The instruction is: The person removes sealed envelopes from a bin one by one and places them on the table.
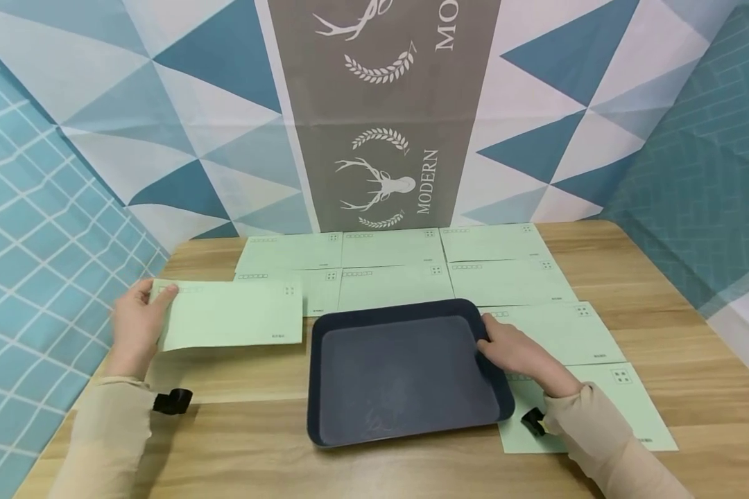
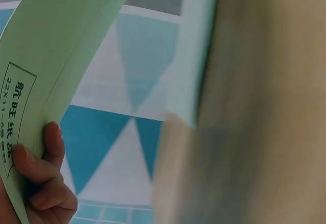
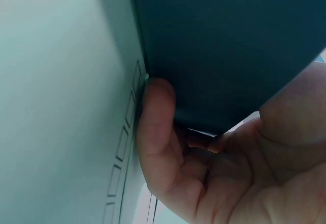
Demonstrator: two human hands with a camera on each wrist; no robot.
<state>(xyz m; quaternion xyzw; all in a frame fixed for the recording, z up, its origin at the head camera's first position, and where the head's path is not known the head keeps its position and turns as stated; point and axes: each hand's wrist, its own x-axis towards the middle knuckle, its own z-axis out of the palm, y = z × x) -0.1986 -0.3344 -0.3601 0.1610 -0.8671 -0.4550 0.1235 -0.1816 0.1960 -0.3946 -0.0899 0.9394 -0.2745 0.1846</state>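
A dark blue tray (image 1: 406,371) sits on the wooden table (image 1: 661,333) near its front edge, and nothing lies inside it — its flat bottom shows bare from rim to rim. The right hand (image 1: 521,353) grips the tray's right rim, fingers curled over the edge near the far right corner; the right wrist view shows a fingertip (image 3: 155,117) tucked under the dark underside, pressed against a pale green envelope beneath. That envelope belongs to the pair lying to the right of the tray (image 1: 599,388), both partly covered by the tray's right side and by the forearm. The left hand (image 1: 136,326) pinches the left short edge of a single green envelope (image 1: 231,313), held out flat to the left of the tray and just clear of its rim; from the left wrist view the fingers (image 2: 43,178) curl round the envelope's edge beside a small printed label. Beyond the tray, further green envelopes (image 1: 399,267) lie in two neat rows on the table, edges touching or slightly overlapping, the nearest row just behind the tray's far rim. A patterned backdrop (image 1: 381,111) of blue and white triangles with a grey stag banner hangs behind the table.
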